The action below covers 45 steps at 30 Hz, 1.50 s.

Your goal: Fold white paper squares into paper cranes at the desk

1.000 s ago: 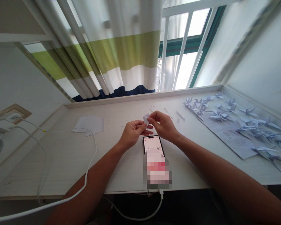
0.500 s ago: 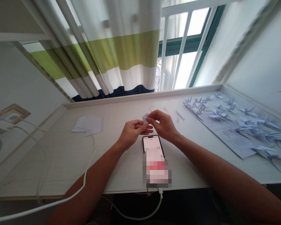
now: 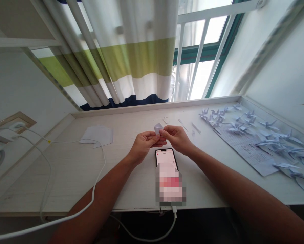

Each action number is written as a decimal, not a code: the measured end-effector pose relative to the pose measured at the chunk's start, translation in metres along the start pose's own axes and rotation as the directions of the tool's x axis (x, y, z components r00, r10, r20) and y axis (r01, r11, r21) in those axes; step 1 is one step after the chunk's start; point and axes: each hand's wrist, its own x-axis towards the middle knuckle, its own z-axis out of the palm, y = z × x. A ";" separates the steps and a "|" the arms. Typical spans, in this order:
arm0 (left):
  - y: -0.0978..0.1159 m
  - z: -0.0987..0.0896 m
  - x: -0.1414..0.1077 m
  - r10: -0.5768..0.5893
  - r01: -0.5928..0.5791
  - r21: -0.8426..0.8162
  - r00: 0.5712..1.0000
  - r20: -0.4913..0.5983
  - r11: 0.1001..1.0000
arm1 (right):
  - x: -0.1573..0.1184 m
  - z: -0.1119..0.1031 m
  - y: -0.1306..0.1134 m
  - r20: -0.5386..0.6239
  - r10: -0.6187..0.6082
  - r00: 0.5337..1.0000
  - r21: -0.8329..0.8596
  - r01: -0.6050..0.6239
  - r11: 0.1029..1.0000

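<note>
Pinching a small folded paper point(image 3: 158, 128) between the left hand point(image 3: 144, 146) and right hand point(image 3: 176, 139), close together to keep the folds tight, near the phone point(image 3: 166, 156).

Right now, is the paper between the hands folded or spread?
Folded: the paper is a small pointed shape pinched between the left hand and right hand, not a flat sheet.

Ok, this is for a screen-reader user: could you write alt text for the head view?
Left hand and right hand pinch a small folded white paper piece above a black smartphone on a white desk. Pale lilac origami cranes lie on a printed sheet to the right.
</note>
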 end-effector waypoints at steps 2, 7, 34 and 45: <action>-0.001 0.001 0.000 0.000 0.000 0.000 1.000 0.001 1.000 | 0.000 0.002 0.000 -0.026 -0.019 0.999 -0.023 0.019 1.000; -0.005 0.003 0.001 0.008 -0.008 -0.012 1.000 0.013 1.000 | 0.000 0.006 0.006 -0.085 -0.030 0.996 -0.034 0.027 0.999; -0.001 0.007 -0.001 0.103 -0.093 0.129 0.992 -0.067 0.987 | -0.003 0.006 0.002 -0.174 -0.217 0.961 -0.255 0.168 0.952; -0.006 0.005 0.000 0.096 -0.089 0.124 0.994 -0.048 0.988 | 0.000 -0.001 0.000 -0.077 -0.286 0.955 -0.390 0.235 0.890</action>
